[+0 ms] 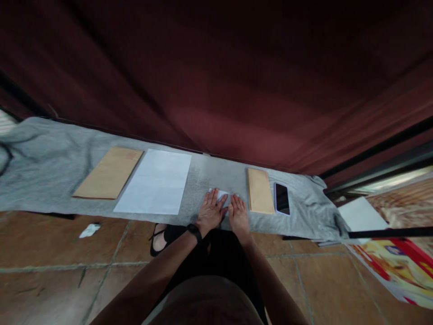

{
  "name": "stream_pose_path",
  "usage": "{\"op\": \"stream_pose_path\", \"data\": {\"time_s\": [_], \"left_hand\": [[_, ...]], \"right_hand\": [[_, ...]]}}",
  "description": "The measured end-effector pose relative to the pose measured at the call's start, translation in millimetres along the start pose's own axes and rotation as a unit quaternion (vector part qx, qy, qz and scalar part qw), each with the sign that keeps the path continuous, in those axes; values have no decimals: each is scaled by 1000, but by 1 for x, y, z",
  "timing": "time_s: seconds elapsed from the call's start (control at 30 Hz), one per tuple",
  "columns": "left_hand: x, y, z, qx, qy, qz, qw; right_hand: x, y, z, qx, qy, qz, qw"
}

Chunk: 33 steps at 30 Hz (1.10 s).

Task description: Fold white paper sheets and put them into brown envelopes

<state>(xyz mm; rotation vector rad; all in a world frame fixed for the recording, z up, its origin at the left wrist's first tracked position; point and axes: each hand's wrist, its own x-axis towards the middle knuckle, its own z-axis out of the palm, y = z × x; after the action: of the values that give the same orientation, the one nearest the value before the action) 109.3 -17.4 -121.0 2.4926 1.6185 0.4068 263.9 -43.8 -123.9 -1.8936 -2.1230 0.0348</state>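
We have our bare left hand (pixel 210 212) and bare right hand (pixel 238 215) palm down at a small piece of white paper (pixel 221 195), near the front edge of the long narrow worktop under its soft grey cloth covering (pixel 216 169). Neither grip is clamped on anything: the fingers lie stretched out flat, the left ones slightly spread, the right ones closer together.

The step in hand looks like flattening the paper. To do it well, we should square the edges first, pin one side with the left palm, then smooth outward from it with even pressure; the yielding cloth may blunt any crease, so a second firm pass would help.

What shows of the paper runs crosswise, from beneath our left fingers toward the right fingertips. Our hands cover the rest, so we cannot tell its true long axis, nor which way it points
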Motion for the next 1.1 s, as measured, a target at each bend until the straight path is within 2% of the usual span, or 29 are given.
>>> {"op": "stream_pose_path", "data": {"time_s": [0.17, 0.27, 0.4, 0.6, 0.77, 0.93, 1.1], "left_hand": [[-4, 0, 4, 15, 3, 4, 1000], [-10, -3, 5, 30, 18, 15, 999], [-23, -10, 1, 27, 42, 19, 999], [-35, -22, -5, 18, 47, 1, 999], [-37, -20, -12, 35, 20, 36, 999], [-42, -18, -16, 24, -7, 127, 992], [-46, -17, -20, 21, -20, 140, 990]], "right_hand": [[-3, -8, 6, 18, 15, -88, 996], [-8, -5, 13, -7, 35, -107, 994], [-13, 0, 16, -37, 60, -92, 993], [-14, 4, 10, -62, 68, -61, 994], [-14, 5, 11, -58, 53, -57, 995], [-15, 4, 10, -56, 12, -69, 996], [-11, 2, 4, -49, -18, -35, 998]]}}
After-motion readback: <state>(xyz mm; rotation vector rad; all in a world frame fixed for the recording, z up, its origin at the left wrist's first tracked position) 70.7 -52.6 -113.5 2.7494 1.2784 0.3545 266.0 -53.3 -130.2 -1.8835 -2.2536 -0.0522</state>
